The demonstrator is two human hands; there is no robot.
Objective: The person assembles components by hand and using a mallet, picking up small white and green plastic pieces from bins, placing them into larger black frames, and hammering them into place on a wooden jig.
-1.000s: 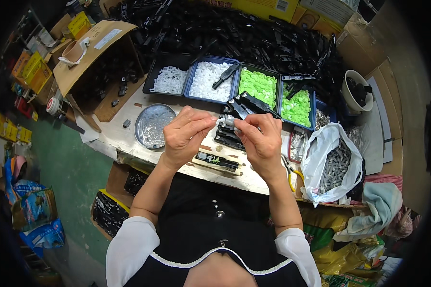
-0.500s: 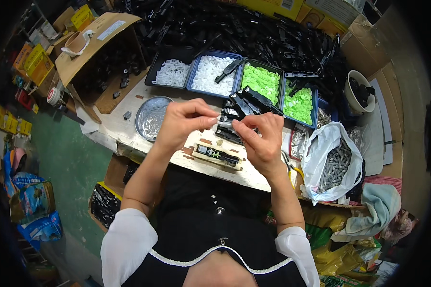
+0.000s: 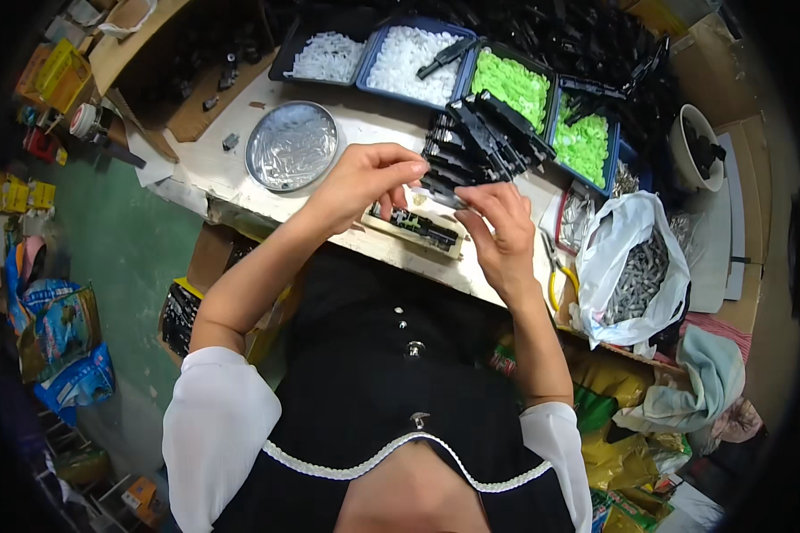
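Above the near edge of the bench, my left hand [image 3: 369, 186] has its thumb and forefinger pressed together. Whatever sits between those fingertips is too small to make out. My right hand [image 3: 500, 233], just across from it, pinches a small grey part [image 3: 450, 200] that points toward the left hand. Below both hands lies a cream-coloured holder [image 3: 391, 231] with a black mechanism [image 3: 428, 229] set in it, bits of green and grey showing. My left fingers partly cover its left end. Several long black plastic parts [image 3: 484, 142] are stacked just beyond.
Trays of white tubes [image 3: 329, 58], white pieces [image 3: 409, 67] and green pieces [image 3: 511, 84] line the back before a black heap. A round metal dish [image 3: 284, 147] stands left. Yellow-handled pliers [image 3: 560, 280] and a white bag [image 3: 613, 311] of grey parts lie right.
The view has shifted, so the bench sits higher in it. Both hands have come nearer the cream holder, and the left now overlaps its left end. The grey part stays in the right hand.
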